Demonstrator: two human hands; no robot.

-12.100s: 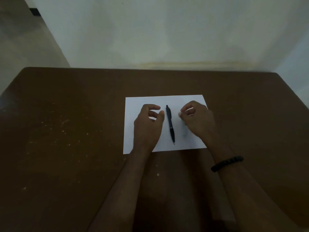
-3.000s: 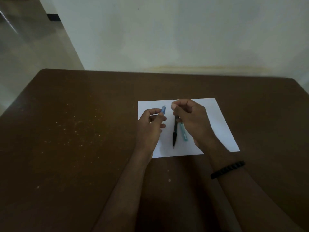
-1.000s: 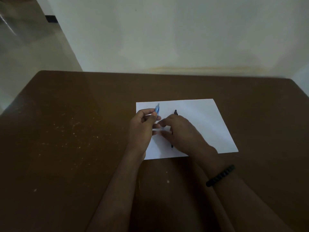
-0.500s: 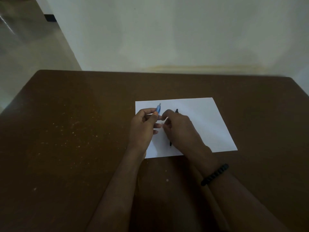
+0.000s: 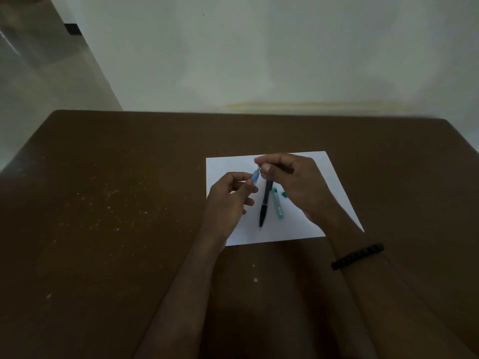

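Brown tabletop [image 5: 103, 203], dim light, pale specks on it left of the sheet. The white paper sheet [image 5: 223, 167] lay flat on it; all positions below are relative to that sheet.

Left hand [image 5: 228, 200]: over the sheet's left half, forearm crossing the sheet's near edge. Fingers were curled, thumb and forefinger pinching the lower part of a blue tube [image 5: 255, 177].

Right hand [image 5: 290, 177]: over the sheet's upper middle, wrist crossing toward its near-right corner. Fingers were curled tight, tips pinching at the tube's top end. Whatever sat between those fingertips was too small to tell.

Black pen [image 5: 265, 203]: lay on the sheet's middle, running roughly far-to-near, tip toward the near edge, top end hidden under the right hand.

Black bracelet [image 5: 357, 256]: on the right wrist, off the sheet, just past its near-right corner.

Teal tube [image 5: 277, 203]: lay on the sheet just right of the pen, nearly parallel, not touching it.

The blue tube itself was held above the sheet, left of centre, tilted up and to the right, with both hands on it.

Teal cap [image 5: 285, 194]: on the sheet, just right of the teal tube, partly under the right hand.
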